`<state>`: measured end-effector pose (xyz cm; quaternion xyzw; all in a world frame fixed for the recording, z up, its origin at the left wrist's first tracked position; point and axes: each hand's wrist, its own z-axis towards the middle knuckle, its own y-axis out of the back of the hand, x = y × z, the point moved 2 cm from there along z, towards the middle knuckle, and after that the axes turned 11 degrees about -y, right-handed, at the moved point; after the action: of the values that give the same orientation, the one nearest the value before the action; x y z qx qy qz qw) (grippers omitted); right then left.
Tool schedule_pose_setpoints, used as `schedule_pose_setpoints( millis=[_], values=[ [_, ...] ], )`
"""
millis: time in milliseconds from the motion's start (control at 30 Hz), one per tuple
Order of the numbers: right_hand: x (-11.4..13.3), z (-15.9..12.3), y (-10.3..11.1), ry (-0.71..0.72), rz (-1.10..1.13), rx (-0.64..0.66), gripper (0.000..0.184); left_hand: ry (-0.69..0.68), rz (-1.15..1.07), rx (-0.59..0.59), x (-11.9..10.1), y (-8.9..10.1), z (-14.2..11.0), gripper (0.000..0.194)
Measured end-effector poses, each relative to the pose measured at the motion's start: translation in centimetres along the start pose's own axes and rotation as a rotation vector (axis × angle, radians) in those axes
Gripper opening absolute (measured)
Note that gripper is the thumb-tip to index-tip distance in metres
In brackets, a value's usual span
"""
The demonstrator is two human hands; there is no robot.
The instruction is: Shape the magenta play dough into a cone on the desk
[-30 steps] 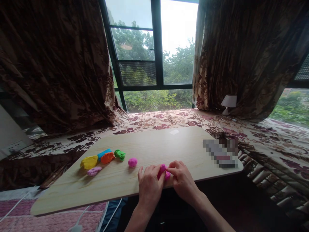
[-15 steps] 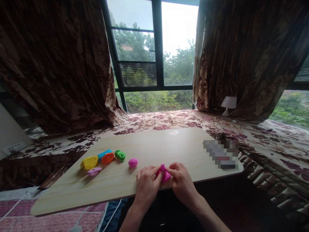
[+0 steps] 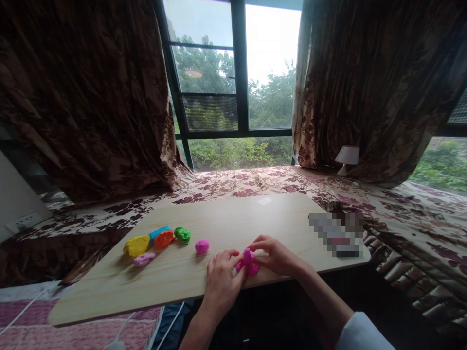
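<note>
Near the table's front edge stands a bright pink piece of modelling clay [image 3: 248, 262], wide at the bottom with an upright knob on top. My left hand [image 3: 223, 278] grips it from the left, fingers and thumb bent against its side. From the right, my right hand [image 3: 272, 254] pinches its upper part between thumb and fingers. A pink clay ball [image 3: 202, 247] lies left of my hands. Farther left sit lumps of green clay [image 3: 182, 235], orange clay [image 3: 164, 238], blue clay [image 3: 159, 232], yellow clay [image 3: 136, 246] and pale pink clay [image 3: 144, 259].
The pale wooden table [image 3: 233, 218] has rounded corners. A blurred-out dark object [image 3: 335, 236] lies at its right end. Behind it are a flowered cover [image 3: 251, 181], a small white lamp [image 3: 347, 156] and brown curtains [image 3: 339, 87] beside a window. White cables hang below the front left edge.
My right hand has turned and come over the clay's right side and top, its forearm swinging out to the right so a white sleeve shows. My left hand stays about where it was.
</note>
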<state>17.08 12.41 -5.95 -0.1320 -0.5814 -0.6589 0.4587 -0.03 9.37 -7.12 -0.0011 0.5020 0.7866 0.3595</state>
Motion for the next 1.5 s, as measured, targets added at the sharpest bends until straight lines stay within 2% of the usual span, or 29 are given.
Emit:
schedule_pose_setpoints(
  millis=[300, 500, 800, 967, 1100, 1400, 1500],
  values=[
    [0.0, 0.3, -0.2, 0.050, 0.039, 0.033, 0.018, -0.006, 0.009, 0.017, -0.1, 0.1, 0.0, 0.025],
    [-0.4, 0.0, -0.8, 0.016, 0.023, -0.050, 0.011, -0.001, 0.013, 0.010, -0.2, 0.2, 0.0, 0.027],
    [1.6, -0.8, 0.2, -0.074, -0.143, -0.119, 0.020, 0.003, 0.013, 0.001, -0.1, 0.3, -0.1, 0.026],
    [2.3, -0.5, -0.9, -0.116, -0.255, -0.164, 0.018, 0.011, 0.003, -0.006, -0.1, 0.2, -0.2, 0.023],
    [2.4, -0.4, -1.6, -0.111, -0.294, -0.157, 0.011, 0.022, -0.009, -0.021, -0.1, 0.2, -0.3, 0.021],
    [2.6, -0.6, -1.0, -0.080, -0.301, -0.096, 0.001, 0.015, -0.075, -0.021, -0.1, 0.8, -0.4, 0.027],
    [2.7, -0.3, -1.0, -0.065, -0.288, -0.070, 0.005, 0.012, -0.104, -0.014, 0.0, 0.9, -0.4, 0.029]
  ],
)
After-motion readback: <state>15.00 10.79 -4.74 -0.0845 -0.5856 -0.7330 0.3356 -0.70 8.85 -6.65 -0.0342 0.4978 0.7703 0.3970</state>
